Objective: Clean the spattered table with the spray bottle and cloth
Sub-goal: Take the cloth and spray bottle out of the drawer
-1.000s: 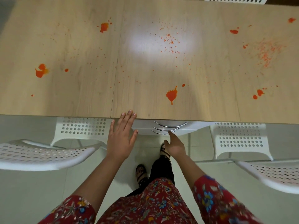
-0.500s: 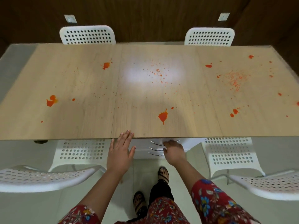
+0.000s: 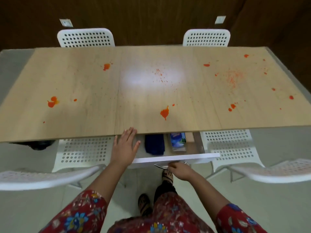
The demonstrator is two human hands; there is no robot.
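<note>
A light wooden table carries orange-red spatters, the largest blob near its front edge. Under that edge a white drawer stands pulled out. Inside lie a dark blue cloth and, to its right, a spray bottle with a blue label, both partly hidden by the tabletop. My left hand rests flat with straight fingers against the table's front edge. My right hand grips the drawer's metal handle from below.
Two white perforated chairs stand behind the table. Two more are tucked under the near side, and white chair backs flank me left and right. Pale tiled floor lies below.
My right hand has pulled the drawer out toward me, revealing the cloth and the spray bottle. The view has backed away from the table. My left hand stays at the table edge.
</note>
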